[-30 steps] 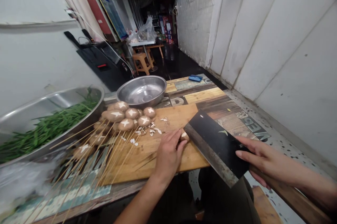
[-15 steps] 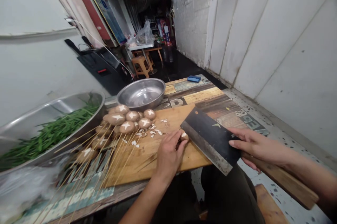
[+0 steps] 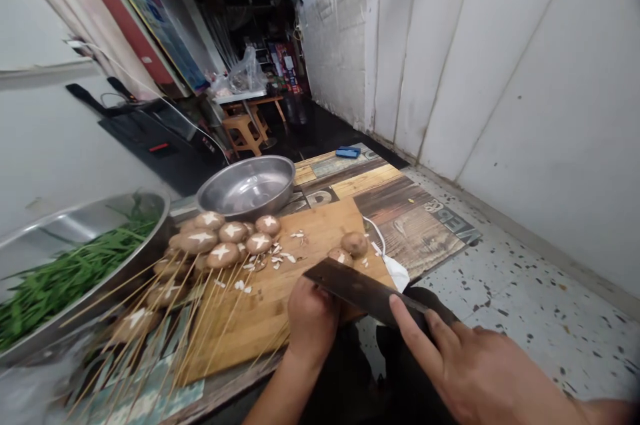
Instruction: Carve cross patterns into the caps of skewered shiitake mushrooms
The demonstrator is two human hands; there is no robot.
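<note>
My right hand (image 3: 460, 352) grips a dark cleaver (image 3: 367, 295), its index finger stretched along the blade. The blade slants over the cutting board (image 3: 280, 318), its tip close to the fingers of my left hand (image 3: 313, 318). That hand is curled closed at the board's near edge; the blade covers part of its fingertips, and what they hold is hidden. Just beyond the blade are a mushroom (image 3: 340, 256) with a pale cut and a plain brown mushroom (image 3: 354, 243). Several skewered mushrooms (image 3: 223, 254) with white crosses lie to the left, with pale trimmings (image 3: 277, 258) beside them.
A metal bowl (image 3: 245, 188) stands behind the board. At the left is a large basin (image 3: 150, 228) of green vegetables (image 3: 85, 265), with a clear plastic bag (image 3: 40, 372) in front. A white corded item (image 3: 397, 273) lies right of the board; a blue object (image 3: 348, 152) lies farther back.
The cleaver has swung left and its blade has turned steeper, over my left hand. Two mushrooms behind it now show. My left hand has curled further, and the view has shifted right.
</note>
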